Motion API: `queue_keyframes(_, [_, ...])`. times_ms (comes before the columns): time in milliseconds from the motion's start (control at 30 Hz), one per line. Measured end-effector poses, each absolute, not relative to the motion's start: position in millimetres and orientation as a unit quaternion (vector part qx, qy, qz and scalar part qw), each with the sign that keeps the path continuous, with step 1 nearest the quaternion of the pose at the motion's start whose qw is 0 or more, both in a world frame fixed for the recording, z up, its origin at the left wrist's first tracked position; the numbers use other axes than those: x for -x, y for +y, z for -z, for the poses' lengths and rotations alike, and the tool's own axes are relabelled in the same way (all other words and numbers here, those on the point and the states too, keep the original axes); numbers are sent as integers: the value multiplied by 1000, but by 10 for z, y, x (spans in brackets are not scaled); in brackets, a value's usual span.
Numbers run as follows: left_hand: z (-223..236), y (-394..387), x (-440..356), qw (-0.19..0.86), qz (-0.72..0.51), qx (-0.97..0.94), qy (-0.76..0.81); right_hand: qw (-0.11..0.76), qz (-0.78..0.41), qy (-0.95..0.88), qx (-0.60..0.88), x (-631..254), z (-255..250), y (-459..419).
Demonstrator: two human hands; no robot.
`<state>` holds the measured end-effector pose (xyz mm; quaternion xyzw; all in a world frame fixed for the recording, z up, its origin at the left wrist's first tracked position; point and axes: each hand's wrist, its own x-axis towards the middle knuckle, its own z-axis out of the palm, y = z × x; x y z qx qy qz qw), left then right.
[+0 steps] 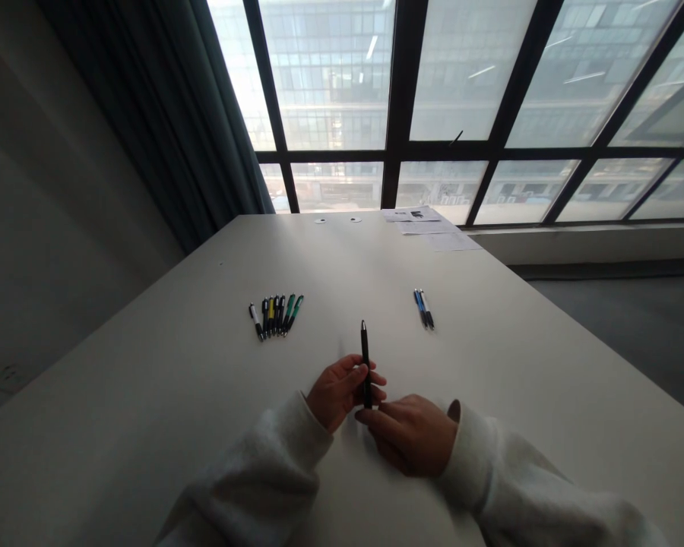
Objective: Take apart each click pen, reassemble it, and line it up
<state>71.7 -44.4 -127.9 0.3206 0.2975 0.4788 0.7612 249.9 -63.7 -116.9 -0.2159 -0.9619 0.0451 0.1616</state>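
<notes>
Over the near middle of the white table (165, 395), both of my hands hold one black pen (365, 351) that points away from me. My left hand (340, 389) wraps its fingers round the pen's middle. My right hand (409, 431) pinches the pen's near end with its fingertips. A row of several pens (276, 314) in black, white, yellow and green lies on the table to the far left of my hands. Two more pens (423, 308), blue and dark, lie side by side to the far right.
Sheets of paper (427, 226) and two small white discs (336, 220) lie at the table's far edge, under a large window (461, 99). A dark curtain (171, 114) hangs at the left. The table's right edge drops to grey floor (632, 327).
</notes>
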Motion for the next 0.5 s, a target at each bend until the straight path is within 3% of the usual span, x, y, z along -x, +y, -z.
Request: queue_keyframes(500, [1303, -492, -737, 780, -429, -389, 235, 151, -62, -963, 215, -2491, 1098, -670])
